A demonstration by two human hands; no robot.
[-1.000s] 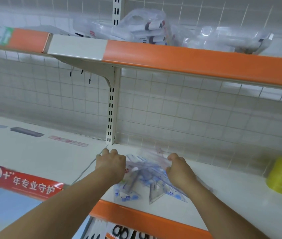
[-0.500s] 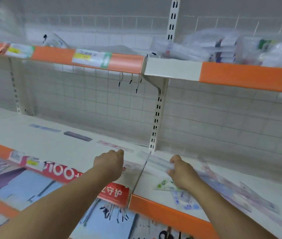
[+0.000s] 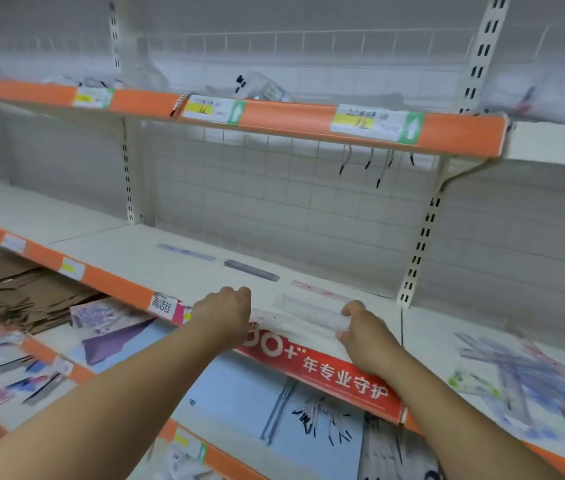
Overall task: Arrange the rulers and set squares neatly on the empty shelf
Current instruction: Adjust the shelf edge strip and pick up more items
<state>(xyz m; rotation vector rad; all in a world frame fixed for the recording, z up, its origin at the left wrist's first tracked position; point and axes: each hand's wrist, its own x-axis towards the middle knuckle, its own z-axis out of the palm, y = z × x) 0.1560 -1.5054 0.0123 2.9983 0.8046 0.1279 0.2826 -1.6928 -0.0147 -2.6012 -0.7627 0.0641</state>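
Hands [image 3: 366, 336] two, clear ruler [image 3: 312, 311] one, back rulers [image 3: 251, 270] three

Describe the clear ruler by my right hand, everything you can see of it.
The clear ruler is a long, narrow strip of see-through plastic; blur hides any markings. It lies flat near the front of the shelf, slanting from back-left to front-right. The right hand pinches its near end with curled fingers. Whether the left hand touches it cannot be told.
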